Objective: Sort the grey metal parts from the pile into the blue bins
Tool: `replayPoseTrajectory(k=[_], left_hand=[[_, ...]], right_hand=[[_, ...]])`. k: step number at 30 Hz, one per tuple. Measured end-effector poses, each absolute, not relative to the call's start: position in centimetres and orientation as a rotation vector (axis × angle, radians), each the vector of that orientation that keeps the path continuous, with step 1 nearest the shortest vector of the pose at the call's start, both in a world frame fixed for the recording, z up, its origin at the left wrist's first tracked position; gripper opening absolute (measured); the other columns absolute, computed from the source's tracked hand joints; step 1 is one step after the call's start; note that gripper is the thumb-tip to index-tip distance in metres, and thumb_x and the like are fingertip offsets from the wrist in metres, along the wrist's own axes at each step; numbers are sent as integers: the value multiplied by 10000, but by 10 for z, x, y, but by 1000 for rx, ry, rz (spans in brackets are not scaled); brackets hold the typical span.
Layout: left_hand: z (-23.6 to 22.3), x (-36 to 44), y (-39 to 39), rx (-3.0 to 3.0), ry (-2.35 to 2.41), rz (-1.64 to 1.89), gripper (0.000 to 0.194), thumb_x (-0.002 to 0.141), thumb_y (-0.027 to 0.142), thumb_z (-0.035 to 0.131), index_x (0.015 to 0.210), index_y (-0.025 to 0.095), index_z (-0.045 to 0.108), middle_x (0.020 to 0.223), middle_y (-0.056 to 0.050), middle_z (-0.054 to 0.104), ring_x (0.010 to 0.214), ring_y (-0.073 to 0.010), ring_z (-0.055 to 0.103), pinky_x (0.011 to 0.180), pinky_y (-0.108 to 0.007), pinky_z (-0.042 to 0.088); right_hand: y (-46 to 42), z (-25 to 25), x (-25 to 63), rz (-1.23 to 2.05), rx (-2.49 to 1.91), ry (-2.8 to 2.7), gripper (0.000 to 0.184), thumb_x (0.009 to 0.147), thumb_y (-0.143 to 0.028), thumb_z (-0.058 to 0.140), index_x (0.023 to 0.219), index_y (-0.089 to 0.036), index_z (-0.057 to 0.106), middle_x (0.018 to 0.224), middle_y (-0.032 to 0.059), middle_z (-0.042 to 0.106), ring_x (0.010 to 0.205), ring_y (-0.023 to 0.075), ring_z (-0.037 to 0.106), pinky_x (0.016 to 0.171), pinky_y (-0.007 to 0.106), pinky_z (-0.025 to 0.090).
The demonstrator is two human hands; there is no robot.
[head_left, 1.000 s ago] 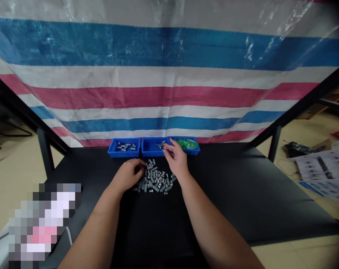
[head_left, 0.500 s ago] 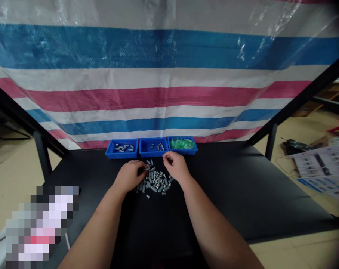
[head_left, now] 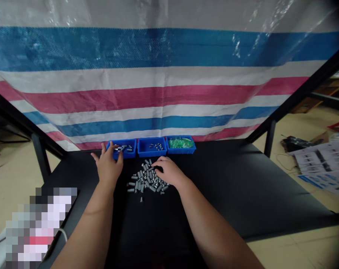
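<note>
Head view is looking down across a matte black desk (head_left: 222,190), with a woven tarpaulin (head_left: 158,93) striped in blue, white and pink hanging behind its far edge. Near the desk's left corner, a pixelated object (head_left: 37,224) is sitting too blurred to name. The left hand (head_left: 107,166) is reaching toward the far edge, its fingers (head_left: 104,148) spread wide at the corner of a shallow blue plastic bin (head_left: 130,154) that is holding a few short grey metal cylinders (head_left: 121,148); nothing appears gripped. Mid-desk, a loose heap of similar grey metal cylinders (head_left: 147,181) is lying on the bare surface, and the right hand (head_left: 169,172) is curving over its right side, fingers (head_left: 158,163) half closed; whether they have hold of a piece I cannot tell. Along the far edge, a middle blue bin (head_left: 151,154) is holding small metal pieces (head_left: 155,147), and a right blue bin (head_left: 184,151) is holding a crumpled green plastic bag (head_left: 179,142). Smooth, rounded cylinders could roll off the slick desk if brushed, and a knuckle catching a thin bin rim could tip its contents.
</note>
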State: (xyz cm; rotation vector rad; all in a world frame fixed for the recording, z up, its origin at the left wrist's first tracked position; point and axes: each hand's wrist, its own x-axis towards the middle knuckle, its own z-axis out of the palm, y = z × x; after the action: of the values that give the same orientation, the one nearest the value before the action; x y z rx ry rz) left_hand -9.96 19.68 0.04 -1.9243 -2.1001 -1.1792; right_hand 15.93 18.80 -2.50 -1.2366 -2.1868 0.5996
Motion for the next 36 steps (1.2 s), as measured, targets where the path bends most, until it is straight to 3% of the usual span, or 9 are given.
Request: replayPoseTrajectory(k=[3, 8, 14, 20, 25, 28, 31, 34, 36], left_hand=[[1, -94, 188, -2011, -2052, -1214, 258, 883, 286, 558, 1119, 215, 634, 1441, -115, 563, 1478, -354, 302, 1187, -655, 129], [10, -81, 174, -2520, -1860, -1117, 228, 898, 320, 550, 1074, 225, 660, 1174, -75, 702, 1200, -253, 589, 1086, -401, 411], [13, -65, 166, -3094, -1585, -1104, 299, 881, 333, 638, 1158, 234, 690, 1163, -60, 719, 1078, -216, 651, 978, -322, 479], [6, -73, 168, -3083, -1740, -1053, 192, 893, 345, 613, 965, 205, 723, 828, -23, 743, 733, -165, 673, 668, -249, 484], [14, -97, 174, -2599, -1960, -1150, 226, 858, 402, 629, 928, 209, 721, 768, -10, 727, 654, -156, 646, 626, -244, 464], [16, -107, 181, -2070, -2150, -1243, 316, 856, 452, 618, 1057, 231, 721, 873, -28, 747, 673, -172, 650, 698, -282, 489], [15, -110, 184, -1937, -2188, -1067, 386, 833, 448, 633, 1147, 238, 713, 985, -72, 744, 810, -241, 668, 802, -350, 504], [13, -109, 183, -1927, -2080, -1019, 329, 832, 427, 627, 1058, 217, 741, 1056, -106, 711, 1012, -300, 636, 948, -416, 470], [12, -107, 182, -1919, -2025, -1077, 279, 845, 414, 616, 985, 210, 745, 1034, -102, 696, 1021, -293, 628, 976, -422, 459]], right_hand=[[189, -27, 153, 549, -1314, -2175, 190, 872, -194, 659, 1019, -258, 761, 1026, 53, 631, 1002, 206, 591, 937, 357, 482], [189, -24, 148, 475, -1355, -2192, 106, 846, -164, 681, 929, -211, 726, 994, 65, 654, 973, 220, 595, 893, 359, 478], [184, -14, 148, 569, -1115, -2103, 173, 863, -136, 643, 1006, -222, 689, 931, 33, 685, 937, 189, 612, 843, 307, 483], [186, -9, 161, 635, -1185, -2054, 293, 840, -146, 645, 1121, -224, 665, 982, 32, 694, 851, 159, 626, 790, 283, 481], [192, -8, 191, 561, -1445, -2011, 197, 831, -153, 613, 998, -215, 697, 880, 24, 684, 725, 144, 591, 678, 262, 435], [192, -5, 204, 597, -1524, -2006, 189, 820, -156, 619, 979, -221, 699, 795, 7, 676, 682, 139, 579, 632, 251, 401], [189, -1, 212, 645, -1545, -2024, 225, 799, -127, 618, 986, -222, 700, 763, -3, 672, 675, 135, 577, 615, 245, 382], [188, 0, 218, 730, -1536, -2122, 271, 761, -103, 640, 978, -240, 727, 826, 3, 688, 733, 143, 594, 626, 243, 385], [187, -2, 220, 778, -1531, -2205, 272, 737, -104, 673, 949, -256, 753, 878, 13, 689, 771, 153, 598, 636, 247, 389]])
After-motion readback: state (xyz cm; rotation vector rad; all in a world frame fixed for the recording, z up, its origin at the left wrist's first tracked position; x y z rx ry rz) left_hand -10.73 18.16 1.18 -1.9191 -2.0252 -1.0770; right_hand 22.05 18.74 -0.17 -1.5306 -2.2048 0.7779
